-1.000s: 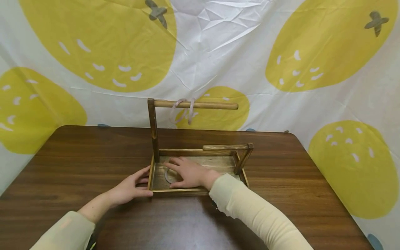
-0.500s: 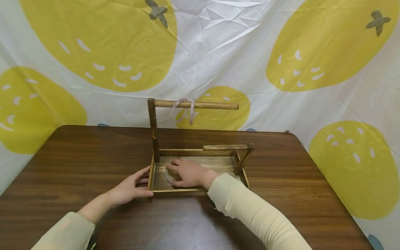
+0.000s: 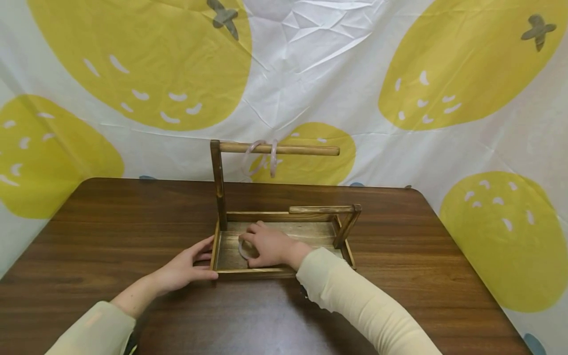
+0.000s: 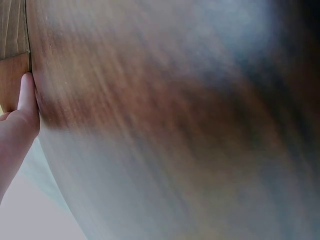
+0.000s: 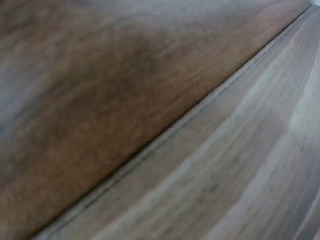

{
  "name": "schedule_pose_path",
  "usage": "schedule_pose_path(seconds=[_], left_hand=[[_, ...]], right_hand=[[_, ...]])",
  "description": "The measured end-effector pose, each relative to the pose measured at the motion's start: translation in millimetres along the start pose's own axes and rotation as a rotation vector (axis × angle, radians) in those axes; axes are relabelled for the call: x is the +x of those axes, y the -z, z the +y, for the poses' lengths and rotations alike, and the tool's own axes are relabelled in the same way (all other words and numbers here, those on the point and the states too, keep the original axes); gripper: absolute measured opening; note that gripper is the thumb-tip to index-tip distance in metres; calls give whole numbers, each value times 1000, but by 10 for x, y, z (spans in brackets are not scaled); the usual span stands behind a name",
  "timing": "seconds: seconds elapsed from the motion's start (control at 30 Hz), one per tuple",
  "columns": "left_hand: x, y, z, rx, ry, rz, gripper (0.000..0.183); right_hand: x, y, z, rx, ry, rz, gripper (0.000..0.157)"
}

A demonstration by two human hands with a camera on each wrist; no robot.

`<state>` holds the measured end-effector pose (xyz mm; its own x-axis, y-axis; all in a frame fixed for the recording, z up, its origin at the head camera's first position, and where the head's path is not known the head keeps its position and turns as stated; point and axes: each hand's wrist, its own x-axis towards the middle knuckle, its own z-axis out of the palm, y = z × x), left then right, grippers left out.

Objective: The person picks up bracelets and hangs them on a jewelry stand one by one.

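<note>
A brown wooden jewelry stand (image 3: 229, 268) has a shallow tray base, a tall arm at the left and a short arm at the right. Two pale pink bangles (image 3: 273, 167) hang on the tall arm's bar. Another pale bangle (image 3: 241, 250) is in the tray, partly covered by my right hand (image 3: 270, 247), which grips it with bent fingers and thumb. My left hand (image 3: 179, 268) rests against the tray's left end, its thumb straight along the front corner. In the left wrist view, the left thumb (image 4: 28, 97) touches the wooden wall. The right wrist view shows no hand.
The stand is on a dark wood table (image 3: 111, 222). Behind the table hangs a white cloth (image 3: 310, 74) with large yellow fruit prints. The short arm (image 3: 321, 209) rises at the tray's right, close to my right forearm.
My right hand's fingers have drawn together around the bangle in the tray. Hand and bangle have shifted slightly to the right. The left hand keeps its place.
</note>
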<state>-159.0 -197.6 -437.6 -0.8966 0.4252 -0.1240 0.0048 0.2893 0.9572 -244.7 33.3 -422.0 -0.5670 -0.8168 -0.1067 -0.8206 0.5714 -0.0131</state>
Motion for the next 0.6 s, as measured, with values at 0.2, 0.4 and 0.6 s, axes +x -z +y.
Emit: schedule_pose_path(seconds=[0.2, 0.4, 0.6], left_hand=[[1, 0, -4, -1, -5, 5, 97], [-3, -5, 3, 3, -5, 7, 97], [-4, -6, 13, 5, -5, 4, 97]], right_hand=[[-42, 55, 23, 38, -22, 41, 66], [-79, 126, 17, 121, -43, 70, 66], [-92, 159, -10, 262, -98, 101, 66]])
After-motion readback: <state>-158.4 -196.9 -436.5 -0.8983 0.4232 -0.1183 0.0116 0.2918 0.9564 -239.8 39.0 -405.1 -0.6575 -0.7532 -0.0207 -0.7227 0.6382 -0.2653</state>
